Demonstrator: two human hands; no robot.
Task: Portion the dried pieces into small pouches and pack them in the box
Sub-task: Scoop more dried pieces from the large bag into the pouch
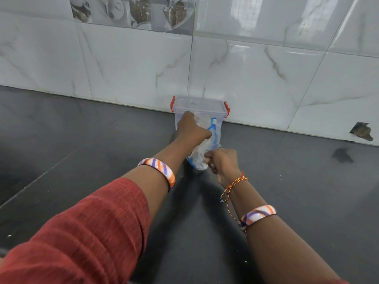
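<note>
1. The left hand [191, 128] reaches out in front of the box [200, 115], its fingers curled round the upper part of a crumpled clear pouch bundle [202, 147] with blue strips.
2. The box is clear plastic with red side clips [226, 109] and a clear lid; it stands on the dark desk [82, 140], close against the tiled wall [266, 78].
3. The pouch bundle hangs just before the box, its contents too blurred to tell.
4. The right hand [222, 162] is nearer than the box, fingers pinching the bundle's lower end.
5. Bare desk spreads wide left and right of the box; the wall bounds it behind.
6. A broken patch [361, 131] marks the wall far right of the box.
</note>
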